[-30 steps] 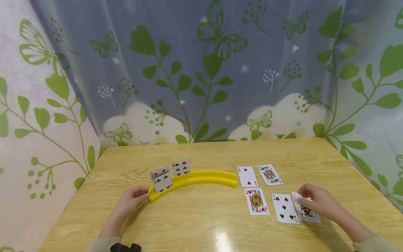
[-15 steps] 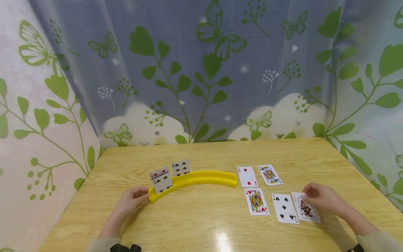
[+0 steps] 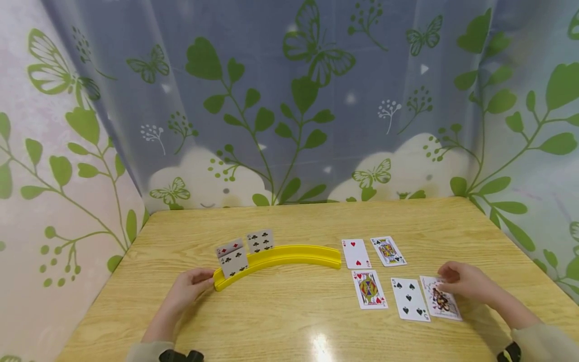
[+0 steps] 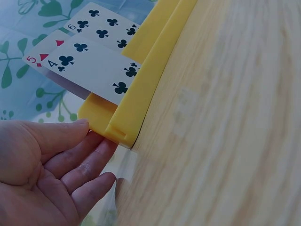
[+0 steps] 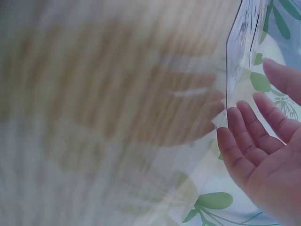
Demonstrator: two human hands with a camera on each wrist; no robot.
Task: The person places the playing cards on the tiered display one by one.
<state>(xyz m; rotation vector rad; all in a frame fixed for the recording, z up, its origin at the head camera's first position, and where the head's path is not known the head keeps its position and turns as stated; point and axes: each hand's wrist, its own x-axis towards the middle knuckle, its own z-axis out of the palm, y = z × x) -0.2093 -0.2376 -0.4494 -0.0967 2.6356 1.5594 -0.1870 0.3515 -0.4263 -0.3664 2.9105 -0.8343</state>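
At the left, a curved yellow card holder [image 3: 294,255] stands on the table. My left hand [image 3: 186,289] pinches its near left end between thumb and fingers, which the left wrist view shows closely. Upright in its groove are the four of clubs [image 4: 77,63], the five of diamonds [image 4: 33,59] partly behind it, and the six of clubs [image 3: 260,241]. Over at the right, my right hand [image 3: 468,284] hovers by the top right corner of a joker card [image 3: 441,301], fingers relaxed. Its thumb and fingers are apart in the right wrist view [image 5: 263,150], holding nothing.
Face up on the wooden table [image 3: 289,311] lie the two of hearts [image 3: 356,254], the king of clubs [image 3: 388,251], the jack of hearts [image 3: 369,290] and the five of spades [image 3: 409,299]. A printed curtain [image 3: 253,141] hangs behind the table.
My right hand has drawn back slightly to the right off the joker, uncovering more of it. The left hand and the card holder have stayed in place.
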